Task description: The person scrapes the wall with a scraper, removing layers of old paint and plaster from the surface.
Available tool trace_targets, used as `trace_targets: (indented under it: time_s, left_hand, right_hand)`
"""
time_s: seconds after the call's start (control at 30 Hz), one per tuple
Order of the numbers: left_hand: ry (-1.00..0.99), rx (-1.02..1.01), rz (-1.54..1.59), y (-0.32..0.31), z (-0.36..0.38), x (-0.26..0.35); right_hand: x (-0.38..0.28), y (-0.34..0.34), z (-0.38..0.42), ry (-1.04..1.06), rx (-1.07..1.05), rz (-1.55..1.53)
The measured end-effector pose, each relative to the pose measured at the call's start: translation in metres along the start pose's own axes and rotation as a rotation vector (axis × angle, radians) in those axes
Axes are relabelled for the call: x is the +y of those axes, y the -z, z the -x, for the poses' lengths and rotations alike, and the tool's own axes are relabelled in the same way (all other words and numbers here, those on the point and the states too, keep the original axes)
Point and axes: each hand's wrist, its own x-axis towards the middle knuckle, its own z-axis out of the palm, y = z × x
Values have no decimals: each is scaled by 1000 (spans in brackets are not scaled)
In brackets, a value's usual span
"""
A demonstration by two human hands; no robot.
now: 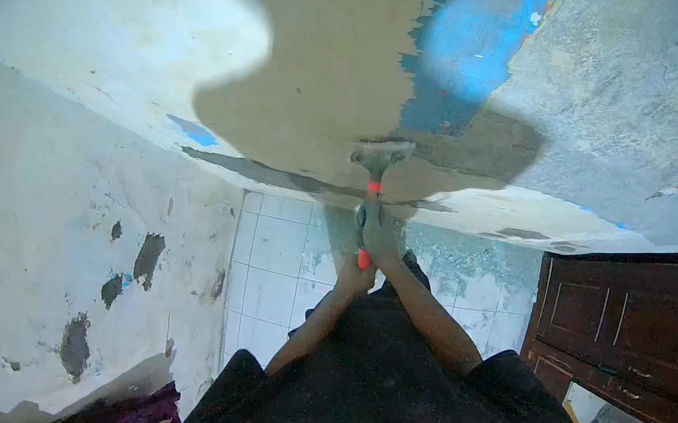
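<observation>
A scraper (pixel 378 164) with a wide blade and a red and dark handle points up at the wall in front of me. Its blade lies against the beige wall surface (pixel 323 92), just below a patch of blue paint (pixel 458 61). My right hand (pixel 380 232) is wrapped round the middle of the handle. Lower down, my left hand (pixel 357 273) closes on the handle's red end. My shadow falls over the wall around the blade.
Dark wooden cabinets (pixel 654 309) stand at the right. The left wall (pixel 65 237) has several grey bare patches. White floor tiles (pixel 275 246) with debris lie below the wall. Purple cloth (pixel 134 419) is at the lower left.
</observation>
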Motion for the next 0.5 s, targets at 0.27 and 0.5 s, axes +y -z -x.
trace_targets:
  time_s: [0.27,0.5]
  left_hand:
    - [129,-151,-76,8,9,51]
    - [246,-202,-102,15,7,39]
  right_hand:
    - [-5,0,-1,-18,-40,-115]
    - [-36,-3,11,-1,-35,-15]
